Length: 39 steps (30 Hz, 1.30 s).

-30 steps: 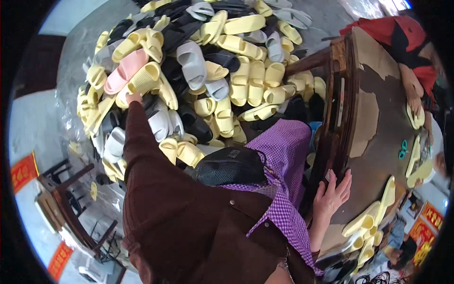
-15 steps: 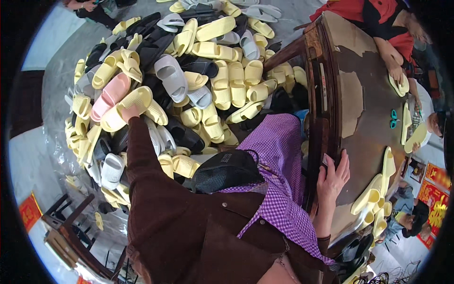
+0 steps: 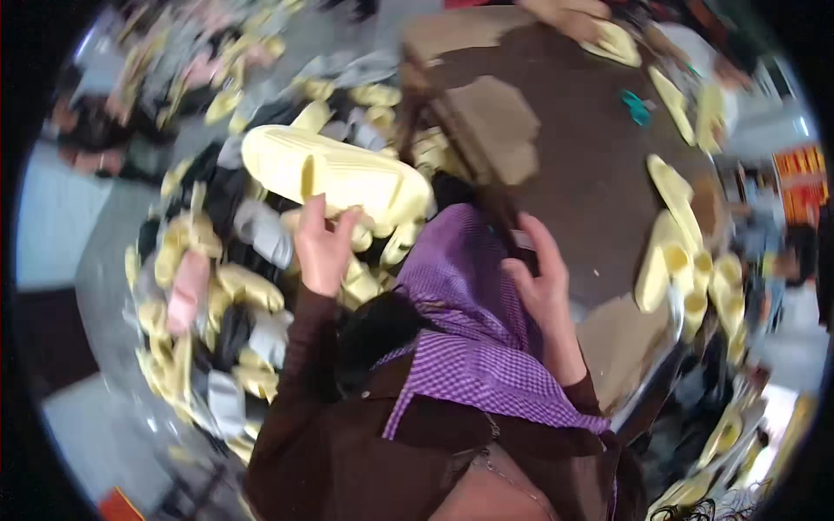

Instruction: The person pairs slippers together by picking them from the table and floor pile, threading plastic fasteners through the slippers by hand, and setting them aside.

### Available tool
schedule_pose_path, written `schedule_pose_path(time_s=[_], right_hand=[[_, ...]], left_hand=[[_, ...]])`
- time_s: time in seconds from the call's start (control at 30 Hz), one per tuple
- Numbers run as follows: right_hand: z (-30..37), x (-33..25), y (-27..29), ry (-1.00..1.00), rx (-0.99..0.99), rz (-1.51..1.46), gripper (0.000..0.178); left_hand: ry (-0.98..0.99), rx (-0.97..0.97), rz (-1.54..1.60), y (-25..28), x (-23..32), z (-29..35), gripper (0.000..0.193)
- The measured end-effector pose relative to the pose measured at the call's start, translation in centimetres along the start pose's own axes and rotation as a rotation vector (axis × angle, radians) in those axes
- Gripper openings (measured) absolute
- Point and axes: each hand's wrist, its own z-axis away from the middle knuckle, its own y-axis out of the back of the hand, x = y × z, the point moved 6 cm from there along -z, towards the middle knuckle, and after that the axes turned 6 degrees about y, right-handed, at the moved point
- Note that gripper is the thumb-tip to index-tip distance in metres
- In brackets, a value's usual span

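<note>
A pale yellow slipper (image 3: pixel 343 178) is lifted above the heap, its long side toward me. My left hand (image 3: pixel 323 252) grips it by its near edge, thumb and fingers apart on the rim. By the near edge of the brown table (image 3: pixel 573 174), my right hand (image 3: pixel 546 282) has its fingers curled around a small pale item (image 3: pixel 521 240), too blurred to name. Below the lifted slipper, the heap holds yellow slippers (image 3: pixel 248 286), a pink slipper (image 3: pixel 188 291) and grey slippers (image 3: pixel 263 233).
Several yellow slippers (image 3: pixel 665 260) stand along the table's right side, near a torn cardboard sheet (image 3: pixel 491 126). Small teal scissors (image 3: pixel 636 107) lie farther back. Another person's hand (image 3: pixel 573 22) touches a yellow slipper (image 3: pixel 612 43) at the far edge. More slippers are heaped at the lower right.
My left hand has come up from the heap toward the table with a yellow slipper. The view has swung right, and my right hand stays near the table edge.
</note>
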Motion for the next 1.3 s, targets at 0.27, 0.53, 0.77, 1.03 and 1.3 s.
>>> schedule_pose_path(time_s=[0.27,0.53,0.77,1.03,1.3], right_hand=[[5.1,4.0,7.6,-0.209,0.449,-0.718,0.071],[10.8,3.7,14.8,-0.237,0.519,-0.455,0.067],[12.7,5.7,15.7,-0.292,0.681,-0.901,0.063],[11.5,4.9,15.8,-0.327,0.527,-0.793,0.056],[10.2,4.7,16.6,-0.386,0.517,-0.789,0.043]], left_hand=[[-0.695,-0.605,-0.009,-15.2,19.5,7.4,0.034],[-0.560,-0.921,0.211,-22.4,22.5,10.1,0.034],[0.190,-0.890,0.674,-26.4,18.6,3.0,0.029],[0.329,-0.812,0.684,-27.1,14.0,-0.2,0.026],[0.224,-0.750,0.642,-25.2,13.8,-1.9,0.019]])
